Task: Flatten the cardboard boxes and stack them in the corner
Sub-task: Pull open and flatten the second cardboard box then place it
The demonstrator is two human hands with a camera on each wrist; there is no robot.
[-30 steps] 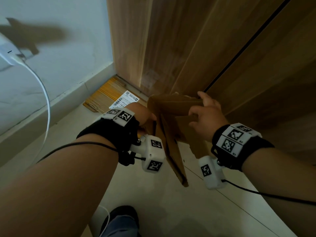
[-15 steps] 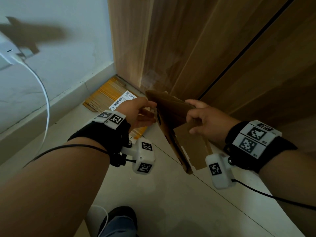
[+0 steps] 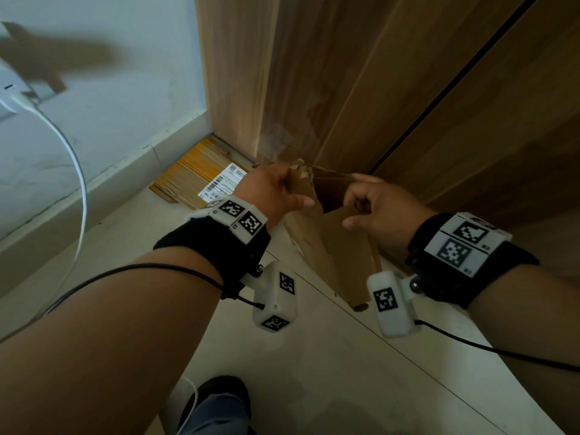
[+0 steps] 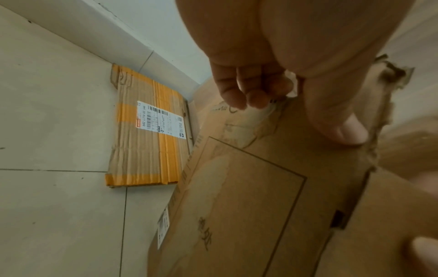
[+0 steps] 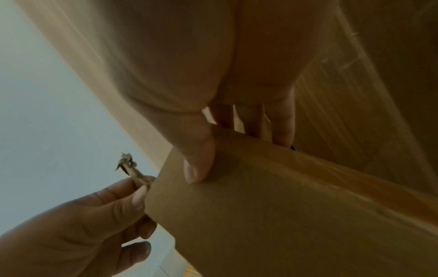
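I hold a brown cardboard box (image 3: pixel 342 246) in the air between both hands, its panels hanging down toward the floor. My left hand (image 3: pixel 276 189) pinches its torn upper edge, thumb on the near face (image 4: pixel 341 131). My right hand (image 3: pixel 373 202) pinches the opposite panel (image 5: pixel 284 206), thumb in front and fingers behind. The box top gapes open between the hands. A flattened box (image 3: pixel 201 177) with yellow tape and a white label lies flat on the floor in the corner (image 4: pixel 151 142).
A wooden wardrobe (image 3: pixel 376 89) stands right behind the box. A white wall with skirting (image 3: pixel 94 189) runs along the left. A white cable (image 3: pixel 78 171) hangs from a plug at far left. My shoe (image 3: pixel 219 394) is on the tiled floor below.
The box has swung from edge-on to hanging between my hands. The left hand moved up onto the torn top edge, and both hands have spread the panels apart.
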